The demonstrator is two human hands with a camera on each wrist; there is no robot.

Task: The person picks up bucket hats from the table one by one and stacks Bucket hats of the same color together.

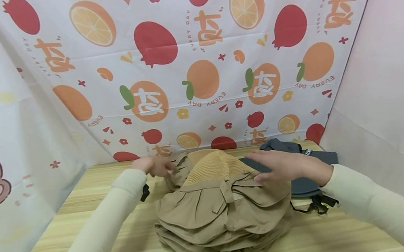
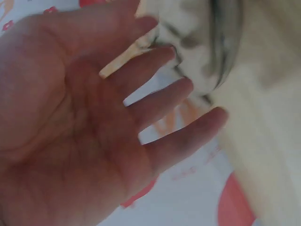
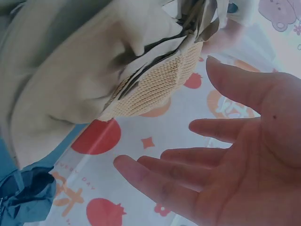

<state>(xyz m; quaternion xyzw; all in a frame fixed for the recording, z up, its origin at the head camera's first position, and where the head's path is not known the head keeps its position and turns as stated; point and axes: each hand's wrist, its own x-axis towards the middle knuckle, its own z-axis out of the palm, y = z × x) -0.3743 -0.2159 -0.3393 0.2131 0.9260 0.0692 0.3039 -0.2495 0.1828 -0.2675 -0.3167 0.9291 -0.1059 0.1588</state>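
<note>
A stack of khaki sun hats with wide ruffled brims and a bow lies in the middle of the table; a yellow woven crown rises behind the bow. At the stack's back left, my left hand is beside a khaki fabric part. In the left wrist view that hand has its fingers spread and nothing in the palm. My right hand is over the right side of the top hat, its fingers extended; the right wrist view shows the palm bare beside the woven crown.
Dark blue-grey folded fabric items lie at the back right, with a black strap and buckle in front. A small black piece shows by the left wrist. Fruit-printed cloth hangs behind the wooden table.
</note>
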